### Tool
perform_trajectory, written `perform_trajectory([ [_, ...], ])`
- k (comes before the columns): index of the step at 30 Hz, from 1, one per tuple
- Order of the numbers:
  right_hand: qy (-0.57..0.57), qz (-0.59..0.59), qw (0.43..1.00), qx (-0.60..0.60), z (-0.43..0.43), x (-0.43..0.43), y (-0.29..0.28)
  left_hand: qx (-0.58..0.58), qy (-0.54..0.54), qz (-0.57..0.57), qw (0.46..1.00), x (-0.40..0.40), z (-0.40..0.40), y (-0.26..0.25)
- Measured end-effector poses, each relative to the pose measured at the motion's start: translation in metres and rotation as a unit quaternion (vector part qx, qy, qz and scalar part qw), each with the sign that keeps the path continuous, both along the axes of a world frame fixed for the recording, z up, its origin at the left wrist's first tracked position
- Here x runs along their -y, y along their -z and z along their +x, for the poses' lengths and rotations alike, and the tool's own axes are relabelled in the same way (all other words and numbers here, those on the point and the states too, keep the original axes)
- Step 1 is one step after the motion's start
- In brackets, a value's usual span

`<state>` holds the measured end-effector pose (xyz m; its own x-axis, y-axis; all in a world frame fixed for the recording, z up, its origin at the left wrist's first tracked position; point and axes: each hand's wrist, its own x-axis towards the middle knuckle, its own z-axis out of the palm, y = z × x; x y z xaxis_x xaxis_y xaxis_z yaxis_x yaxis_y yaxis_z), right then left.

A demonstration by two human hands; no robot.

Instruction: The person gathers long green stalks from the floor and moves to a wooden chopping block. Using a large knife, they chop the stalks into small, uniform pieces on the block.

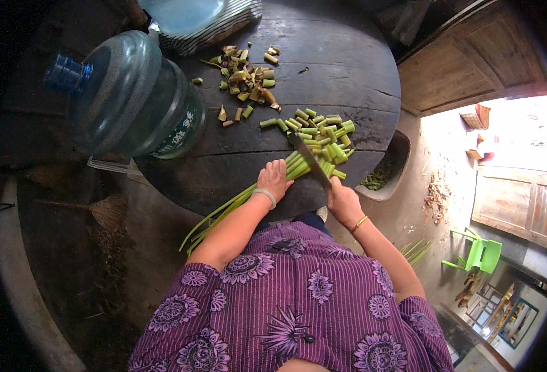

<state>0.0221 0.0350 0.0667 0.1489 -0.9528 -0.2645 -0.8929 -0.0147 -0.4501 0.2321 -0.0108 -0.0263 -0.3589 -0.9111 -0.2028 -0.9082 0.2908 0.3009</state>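
My left hand [273, 179] presses a bundle of long green stalks [236, 203] against the dark round wooden table [199, 179]. The stalks' thin ends hang past the table edge under my left forearm. My right hand [343, 203] grips a knife [311, 161], its dark blade lying across the bundle to the right of my left hand. Its handle is mostly hidden in my fist. Short cut green stalk pieces [308, 131] lie heaped beyond and to the right of the blade. Farther back is a looser pile of brownish trimmed ends and peelings [250, 79].
A large plastic water bottle [129, 102] with a blue neck stands on the left, near a striped cloth [217, 28]. Beside the table's right edge is a basin [401, 158] with green leaves [376, 179]. A twig broom [108, 211] lies left; a green plastic chair [482, 253] stands right.
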Motion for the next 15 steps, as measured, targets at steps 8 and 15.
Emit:
perform_trajectory([
  [8,-0.031,0.046,0.997,-0.061,0.015,-0.014,0.009,0.029,-0.067,-0.023,0.997,-0.013,0.013,-0.032],
  [15,-0.058,0.110,0.991,-0.049,0.022,0.012,-0.017,0.021,-0.024,-0.019,0.999,-0.026,0.033,0.000],
])
